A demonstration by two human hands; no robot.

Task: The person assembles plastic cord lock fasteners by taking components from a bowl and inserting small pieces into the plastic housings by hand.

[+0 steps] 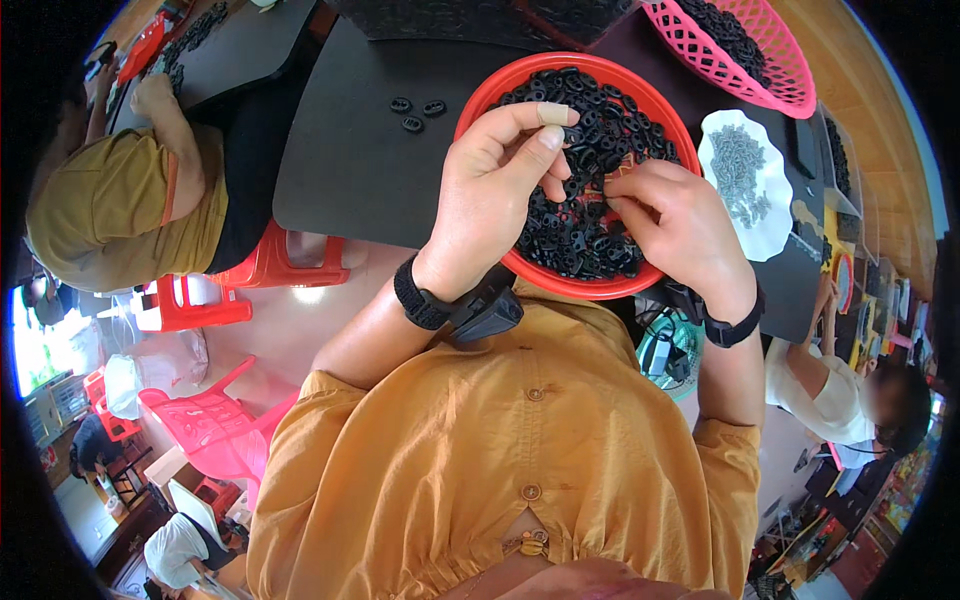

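Two hands are positioned over your red bowl, which is filled with small black parts. Your left hand is raised above the heap: thumb and index finger are closed on one black piece — beige tape wraps the index finger. Your right hand reaches low inside the bowl, its fingers narrow; whether they grip anything cannot be told. Three loose parts lie on the desk, left of the bowl. To its right — a white dish of small grey pieces.
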